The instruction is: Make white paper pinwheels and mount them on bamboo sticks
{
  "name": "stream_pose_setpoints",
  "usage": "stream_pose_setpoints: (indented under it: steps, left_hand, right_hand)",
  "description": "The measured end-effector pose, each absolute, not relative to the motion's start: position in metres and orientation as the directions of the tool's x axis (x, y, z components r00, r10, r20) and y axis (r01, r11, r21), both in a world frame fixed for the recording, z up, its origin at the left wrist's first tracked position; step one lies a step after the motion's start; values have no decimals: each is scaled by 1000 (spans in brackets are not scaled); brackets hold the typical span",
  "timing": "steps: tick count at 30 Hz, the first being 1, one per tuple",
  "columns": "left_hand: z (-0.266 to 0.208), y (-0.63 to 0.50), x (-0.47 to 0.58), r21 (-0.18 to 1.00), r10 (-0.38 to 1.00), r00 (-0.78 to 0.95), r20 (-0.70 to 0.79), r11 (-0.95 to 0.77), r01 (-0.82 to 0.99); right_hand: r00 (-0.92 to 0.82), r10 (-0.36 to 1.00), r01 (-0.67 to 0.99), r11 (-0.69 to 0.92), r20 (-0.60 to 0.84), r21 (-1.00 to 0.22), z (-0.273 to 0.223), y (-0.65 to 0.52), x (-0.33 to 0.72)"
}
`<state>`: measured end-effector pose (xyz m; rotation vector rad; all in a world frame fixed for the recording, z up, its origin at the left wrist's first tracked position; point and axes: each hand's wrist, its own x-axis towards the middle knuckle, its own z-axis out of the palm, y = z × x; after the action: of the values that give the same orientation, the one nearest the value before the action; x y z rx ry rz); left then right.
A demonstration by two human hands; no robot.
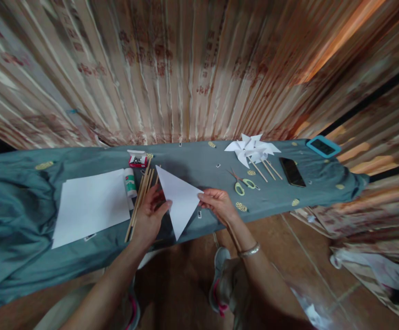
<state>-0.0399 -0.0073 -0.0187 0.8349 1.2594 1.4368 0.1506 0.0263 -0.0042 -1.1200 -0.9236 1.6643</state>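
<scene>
A white sheet of paper folded into a triangle [179,196] is held up between my two hands, over the front of the cloth-covered table. My left hand [151,213] grips its left edge, thumb on the near face and fingers behind. At the triangle's right corner, my right hand [218,204] pinches the tip between thumb and fingers. Several wooden sticks [141,199] lie just left of the paper, partly behind my left hand. Beside them are a glue stick [129,183] and a stack of white paper [91,206].
A red box of small metal pieces [138,160] stands at the back. To the right lie scissors with green handles [241,187], white paper pinwheels on sticks [252,149], a phone [292,172] and a blue-framed device [323,146]. A curtain [185,68] hangs behind the table.
</scene>
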Motion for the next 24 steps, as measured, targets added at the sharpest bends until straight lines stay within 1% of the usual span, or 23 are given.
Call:
stream_pose_setpoints:
  steps: [2,3,4,5,7,8,10,12,14,15,16,17,18,19,20,21,22,24]
  left_hand:
    - [-21,-6,-42,989,956,-293,-19,-26,-149]
    - [-21,-6,-42,989,953,-303,-8,-37,-142]
    - [-21,-6,-43,986,952,-305,-30,-22,-166]
    - [-19,-6,-42,976,955,-286,-83,21,-216]
    - [-14,-8,-40,925,956,-184,-228,154,-348]
    - [-11,-9,-38,888,952,-105,-287,223,-403]
    - [-8,-10,-36,843,946,-11,-325,285,-456]
    - [-10,-11,-35,861,953,-33,-301,257,-439]
    - [-15,-10,-39,937,966,-162,-202,143,-319]
    - [-17,-10,-42,979,966,-236,-103,57,-195]
    - [-18,-10,-45,999,954,-297,34,-45,-29]
    - [-18,-11,-48,975,935,-302,184,-134,178]
    - [-17,-12,-51,898,919,-230,320,-218,382]
    - [-15,-13,-52,792,900,-126,418,-293,535]
    - [-12,-14,-53,688,878,-8,478,-369,625]
    - [-10,-15,-52,611,864,91,494,-420,671]
    - [-9,-17,-51,561,850,160,501,-460,688]
    - [-7,-18,-46,533,836,239,494,-508,677]
  right_hand:
    - [-169,947,-256,-311,-275,-915,-3,28,151]
    - [-168,946,-249,-311,-276,-917,-3,28,150]
    - [-170,946,-242,-313,-277,-918,-3,28,149]
    - [-175,944,-235,-315,-278,-920,-3,27,148]
    - [-194,941,-219,-319,-279,-922,-4,26,144]
    - [-205,939,-210,-320,-278,-924,-5,25,142]
    - [-220,937,-197,-316,-272,-928,-6,25,139]
    - [-219,939,-191,-307,-265,-932,-6,25,137]
    - [-193,948,-190,-290,-254,-938,-6,26,137]
    - [-171,954,-188,-276,-245,-943,-5,27,138]
    - [-148,961,-182,-259,-234,-948,-5,28,138]
    - [-127,967,-171,-242,-222,-955,-4,29,139]
    - [-111,972,-155,-224,-208,-962,-3,29,140]
    - [-108,975,-135,-209,-195,-969,-3,29,140]
    - [-116,976,-112,-197,-184,-974,-2,30,140]
    - [-132,976,-90,-188,-176,-978,-2,29,140]
    - [-153,973,-71,-183,-171,-980,-2,29,139]
    - [-191,967,-45,-182,-170,-982,-2,28,137]
